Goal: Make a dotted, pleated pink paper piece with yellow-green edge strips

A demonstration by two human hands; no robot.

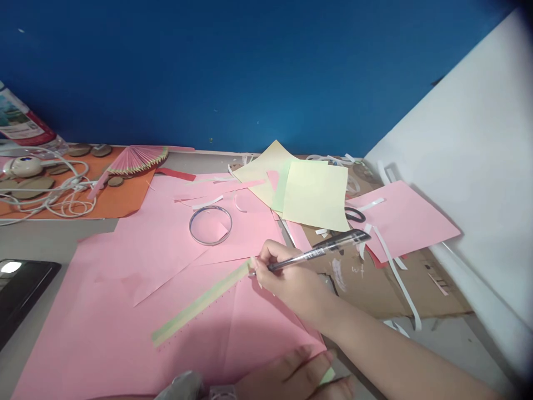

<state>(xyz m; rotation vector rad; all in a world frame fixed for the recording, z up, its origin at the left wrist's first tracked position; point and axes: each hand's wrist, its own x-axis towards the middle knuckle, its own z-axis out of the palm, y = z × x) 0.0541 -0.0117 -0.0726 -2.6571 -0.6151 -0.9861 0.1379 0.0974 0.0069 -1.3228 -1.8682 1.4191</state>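
Note:
My right hand (287, 278) grips a clear-barrelled pen (320, 250), its tip down on a large pink paper sheet (116, 328) at the upper end of a long green paper strip (200, 303) that lies slantwise across the sheet. My left hand (291, 375) rests at the bottom edge of the view, fingers laid flat on the pink sheet's near corner, a bit of green paper beside its fingertips. A clear ring-shaped lid (210, 225) lies on more pink paper behind the strip.
Yellow-green sheets (314, 194) and scissors (355, 214) lie on cardboard (375, 283) to the right, with a pink sheet (406, 219) and white paper strips. A folded paper fan (135, 159), white cord (54, 194) and orange paper sit far left. A dark tablet (19, 289) is at the left edge. A white board (478, 166) leans at right.

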